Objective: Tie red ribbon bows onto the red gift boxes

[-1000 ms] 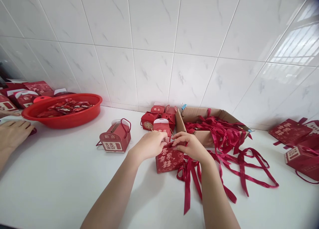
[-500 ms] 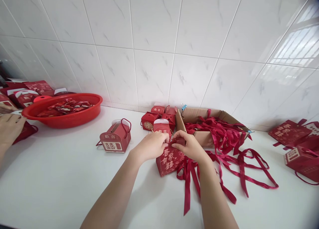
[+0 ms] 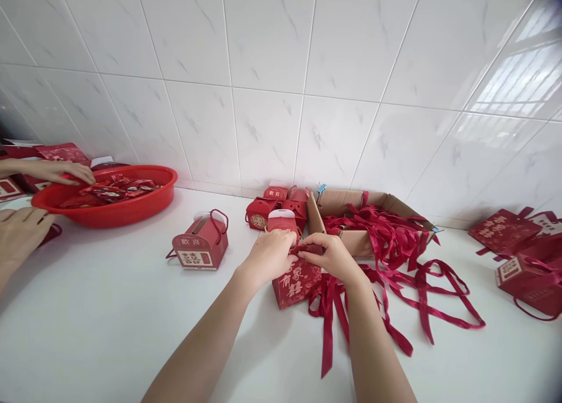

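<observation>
A red gift box [image 3: 297, 286] with pale gold characters stands on the white table in front of me. At its top edge my left hand [image 3: 273, 254] is closed, the fingertips pinching the upper part of the box. From the other side my right hand [image 3: 330, 254] pinches the same top, thumb and fingers pressed together on a dark red strip that may be a flap or ribbon. The fingers partly hide the top. Red satin ribbons [image 3: 327, 333] trail beside the box, under my right forearm. Just behind my hands stands another red box with a raised, rounded flap [image 3: 281, 217].
A cardboard box [image 3: 357, 244] full of red ribbons stands at the wall, more small red boxes [image 3: 262, 211] beside it. One corded box [image 3: 202, 242] sits left. Further left, a co-worker's hand [image 3: 65, 172] reaches over a red basin [image 3: 132, 216] of packets. Red bags [image 3: 504, 233] lie right.
My fingers have shifted slightly at the box top, and the dark red strip between them now lies flatter. A co-worker's hand has come over the red basin.
</observation>
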The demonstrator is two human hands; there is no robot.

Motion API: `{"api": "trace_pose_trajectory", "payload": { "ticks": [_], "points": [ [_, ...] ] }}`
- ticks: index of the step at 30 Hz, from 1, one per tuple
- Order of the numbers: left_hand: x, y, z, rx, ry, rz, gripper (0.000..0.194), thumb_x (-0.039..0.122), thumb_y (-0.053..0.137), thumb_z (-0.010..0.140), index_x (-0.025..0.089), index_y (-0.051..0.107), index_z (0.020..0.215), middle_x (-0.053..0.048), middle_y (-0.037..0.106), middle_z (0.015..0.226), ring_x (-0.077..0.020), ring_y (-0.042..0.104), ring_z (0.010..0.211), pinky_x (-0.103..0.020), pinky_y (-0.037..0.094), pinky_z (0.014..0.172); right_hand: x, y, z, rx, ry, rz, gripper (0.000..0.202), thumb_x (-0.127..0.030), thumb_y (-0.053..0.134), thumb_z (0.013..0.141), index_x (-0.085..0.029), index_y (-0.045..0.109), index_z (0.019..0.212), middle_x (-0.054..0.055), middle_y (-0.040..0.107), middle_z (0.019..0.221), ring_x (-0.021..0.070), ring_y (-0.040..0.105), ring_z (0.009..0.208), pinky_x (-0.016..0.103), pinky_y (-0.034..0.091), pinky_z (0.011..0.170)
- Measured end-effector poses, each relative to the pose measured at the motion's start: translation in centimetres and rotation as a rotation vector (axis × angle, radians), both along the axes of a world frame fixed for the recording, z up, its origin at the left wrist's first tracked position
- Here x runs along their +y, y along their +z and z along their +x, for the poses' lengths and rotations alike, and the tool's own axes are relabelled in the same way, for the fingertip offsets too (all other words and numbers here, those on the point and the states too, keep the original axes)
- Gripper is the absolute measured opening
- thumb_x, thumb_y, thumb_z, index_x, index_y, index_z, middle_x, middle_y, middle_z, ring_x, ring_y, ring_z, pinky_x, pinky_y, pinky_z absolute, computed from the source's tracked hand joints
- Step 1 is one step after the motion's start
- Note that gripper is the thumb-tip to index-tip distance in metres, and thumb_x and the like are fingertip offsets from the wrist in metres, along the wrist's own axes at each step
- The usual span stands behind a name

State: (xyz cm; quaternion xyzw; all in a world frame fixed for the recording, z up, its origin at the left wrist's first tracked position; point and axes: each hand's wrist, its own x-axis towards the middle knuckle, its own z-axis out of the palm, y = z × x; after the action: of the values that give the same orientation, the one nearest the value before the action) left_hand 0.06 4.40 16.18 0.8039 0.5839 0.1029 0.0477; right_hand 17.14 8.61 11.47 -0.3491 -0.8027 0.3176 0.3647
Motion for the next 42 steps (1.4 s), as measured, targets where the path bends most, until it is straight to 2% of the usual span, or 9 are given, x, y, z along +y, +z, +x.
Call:
{"api": "trace_pose_trajectory", "payload": {
  "ticks": [5, 8, 15, 22, 26, 32, 36, 40, 42],
  "points": [
    [0.3, -0.6, -0.2, -0.071, 0.031, -0.094, 0.006, 0.019, 0.05, 0.081, 0.019, 0.055, 0.083, -0.006, 0.065, 0.084, -0.0205, 0.061, 0.074, -0.027, 0.037, 0.055, 0.2, -0.1, 0.1, -0.007, -0.003, -0.037, 0.008, -0.026, 0.066, 0.077, -0.021, 0.07, 0.082, 0.001, 0.071, 0.084, 0.0161, 0.063, 0.079, 0.027, 0.048, 0.073],
    [0.3, -0.6, -0.3, -0.079, 0.017, -0.117, 0.005, 0.019, 0.05, 0.08, 0.019, 0.055, 0.08, -0.004, 0.063, 0.077, -0.0193, 0.059, 0.068, -0.026, 0.033, 0.052, 0.2, -0.2, 0.2, -0.023, -0.004, -0.058, 0.007, -0.025, 0.066, 0.077, -0.02, 0.07, 0.079, 0.0, 0.07, 0.079, 0.0158, 0.062, 0.075, 0.027, 0.047, 0.071],
    [0.5, -0.8, -0.5, -0.1, -0.005, -0.087, 0.02, 0.015, 0.05, 0.075, 0.02, 0.039, 0.059, 0.0, 0.048, 0.058, -0.0154, 0.049, 0.055, -0.026, 0.026, 0.047, 0.0, -0.1, 0.3, -0.048, 0.021, -0.05, 0.009, -0.028, 0.064, 0.078, -0.02, 0.07, 0.078, 0.0, 0.07, 0.078, 0.0156, 0.06, 0.072, 0.027, 0.047, 0.068],
    [1.0, -1.3, -0.6, -0.173, 0.015, -0.1, 0.023, 0.012, 0.049, 0.07, 0.02, 0.032, 0.057, 0.002, 0.04, 0.055, -0.0142, 0.043, 0.053, -0.026, 0.025, 0.047, -0.3, 0.2, 0.1, -0.072, 0.027, -0.014, 0.009, -0.024, 0.059, 0.078, -0.019, 0.066, 0.082, -0.001, 0.067, 0.076, 0.0143, 0.058, 0.068, 0.025, 0.045, 0.064],
    [1.0, -1.3, -0.5, -0.176, 0.033, -0.113, 0.022, 0.013, 0.049, 0.068, 0.02, 0.032, 0.057, 0.002, 0.041, 0.054, -0.0141, 0.043, 0.052, -0.027, 0.024, 0.047, -0.5, 0.3, 0.0, -0.06, 0.068, -0.026, 0.01, -0.024, 0.061, 0.077, -0.018, 0.066, 0.083, 0.0, 0.067, 0.079, 0.0147, 0.058, 0.072, 0.026, 0.046, 0.066],
    [0.7, -0.8, -0.5, -0.128, 0.008, -0.087, 0.017, 0.013, 0.049, 0.071, 0.019, 0.044, 0.057, 0.0, 0.05, 0.057, -0.0145, 0.047, 0.054, -0.027, 0.025, 0.048, -0.2, 0.1, -0.1, -0.054, 0.077, -0.055, 0.012, -0.026, 0.063, 0.08, -0.019, 0.07, 0.086, 0.002, 0.069, 0.085, 0.0166, 0.062, 0.078, 0.028, 0.049, 0.071],
    [-0.2, 0.3, -0.8, -0.112, -0.057, 0.085, 0.017, 0.01, 0.048, 0.074, 0.019, 0.054, 0.062, -0.001, 0.059, 0.068, -0.0147, 0.051, 0.062, -0.027, 0.033, 0.056, -0.9, 0.9, 0.1, 0.02, 0.049, 0.08, 0.008, -0.022, 0.064, 0.08, -0.022, 0.071, 0.083, 0.003, 0.069, 0.082, 0.0168, 0.064, 0.076, 0.028, 0.051, 0.069],
    [-1.5, 1.3, -1.1, -0.101, -0.266, 0.544, 0.025, 0.008, 0.046, 0.082, 0.021, 0.063, 0.071, 0.0, 0.063, 0.07, -0.0154, 0.053, 0.075, -0.032, 0.038, 0.078, -2.7, 2.8, 0.6, 0.212, 0.024, 0.328, 0.006, -0.021, 0.069, 0.078, -0.023, 0.07, 0.084, 0.004, 0.069, 0.085, 0.018, 0.065, 0.081, 0.03, 0.054, 0.072],
    [-2.0, 1.6, -1.1, -0.117, -0.353, 0.787, 0.024, 0.007, 0.047, 0.083, 0.022, 0.063, 0.073, 0.001, 0.063, 0.068, -0.015, 0.052, 0.075, -0.032, 0.038, 0.08, -3.7, 3.6, 1.0, 0.248, -0.003, 0.435, 0.007, -0.02, 0.07, 0.078, -0.024, 0.069, 0.084, 0.004, 0.068, 0.086, 0.0183, 0.065, 0.081, 0.031, 0.055, 0.071]
  ]
}}
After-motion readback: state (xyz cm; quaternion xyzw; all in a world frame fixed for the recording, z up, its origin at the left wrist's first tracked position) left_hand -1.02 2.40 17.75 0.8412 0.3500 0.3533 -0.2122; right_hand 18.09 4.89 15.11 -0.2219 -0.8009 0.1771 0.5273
